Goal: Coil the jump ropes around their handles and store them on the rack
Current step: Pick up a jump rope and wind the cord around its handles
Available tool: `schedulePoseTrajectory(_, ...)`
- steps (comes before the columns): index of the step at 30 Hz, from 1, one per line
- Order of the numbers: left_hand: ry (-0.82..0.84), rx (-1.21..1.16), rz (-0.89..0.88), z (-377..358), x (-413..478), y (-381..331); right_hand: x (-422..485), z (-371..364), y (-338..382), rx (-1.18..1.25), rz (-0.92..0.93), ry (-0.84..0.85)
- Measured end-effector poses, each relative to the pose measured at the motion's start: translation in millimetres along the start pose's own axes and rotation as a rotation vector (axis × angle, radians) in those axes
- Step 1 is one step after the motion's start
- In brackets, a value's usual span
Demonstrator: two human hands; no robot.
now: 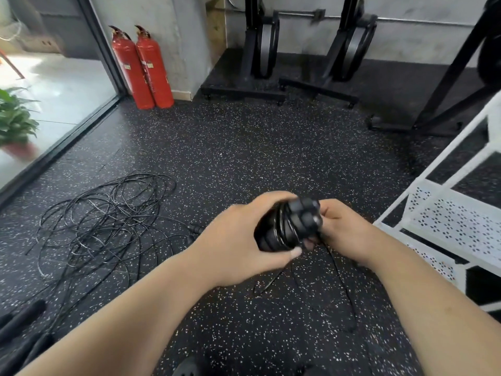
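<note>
Head view: left hand is wrapped round the coiled jump rope handles. The right hand grips them too, fingers curled.

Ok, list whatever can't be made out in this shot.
Head view:
- handle bundle: the number of handles is hidden by the left hand and right hand, and it is also blurred.
- white rack: cut off by the right edge.
- loose ropes: tangled, count unclear.
- black handles: cut off by the left edge.

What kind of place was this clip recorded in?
Most likely a gym: speckled black rubber flooring, loose jump ropes tangled on it, and black flywheel machines standing against the far wall.
</note>
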State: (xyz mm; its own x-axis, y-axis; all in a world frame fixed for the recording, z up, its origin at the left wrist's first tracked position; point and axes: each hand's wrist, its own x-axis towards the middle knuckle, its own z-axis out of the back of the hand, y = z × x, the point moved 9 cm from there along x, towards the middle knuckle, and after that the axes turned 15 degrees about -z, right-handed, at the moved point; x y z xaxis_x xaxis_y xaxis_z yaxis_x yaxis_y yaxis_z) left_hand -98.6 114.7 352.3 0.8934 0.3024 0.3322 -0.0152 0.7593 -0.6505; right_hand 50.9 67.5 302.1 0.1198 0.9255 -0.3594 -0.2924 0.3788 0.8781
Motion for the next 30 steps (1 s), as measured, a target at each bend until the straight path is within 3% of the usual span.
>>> schedulePoseTrajectory(4,-0.265,-0.179,0.118,34.9,1.7,8.8,0.2,-16.1,5.7,-0.061,-0.009,0.026)
schedulePoseTrajectory(6,-0.378,-0.176,0.183,55.5,-1.3,20.2,2.7,-24.6,0.0,-0.171,-0.052,0.043)
schedulePoseTrajectory(9,-0.489,-0.098,0.281,79.7,-11.1,40.8,6.1,-32.8,-5.2,-0.132,-0.111,0.071)
schedulePoseTrajectory(14,-0.481,0.044,0.425,86.9,-23.6,66.7,10.2,-39.9,-7.8,-0.237,-0.12,0.063)
schedulePoseTrajectory(18,-0.505,0.084,0.509,93.3,-31.4,78.3,10.2,-43.6,-8.0,-0.183,-0.169,0.118)
schedulePoseTrajectory(23,-0.398,0.19,0.597,92.2,-40.9,92.2,10.8,-42.8,-13.1,-0.053,-0.216,0.16)
schedulePoseTrajectory(26,-0.375,0.211,0.641,90.8,-44.5,99.0,12.7,-34.5,-21.8,0.003,-0.253,0.065)
schedulePoseTrajectory(30,-0.366,0.287,0.7,96.6,-49.0,102.6,14.4,-7.1,-17.9,-0.037,-0.198,-0.194)
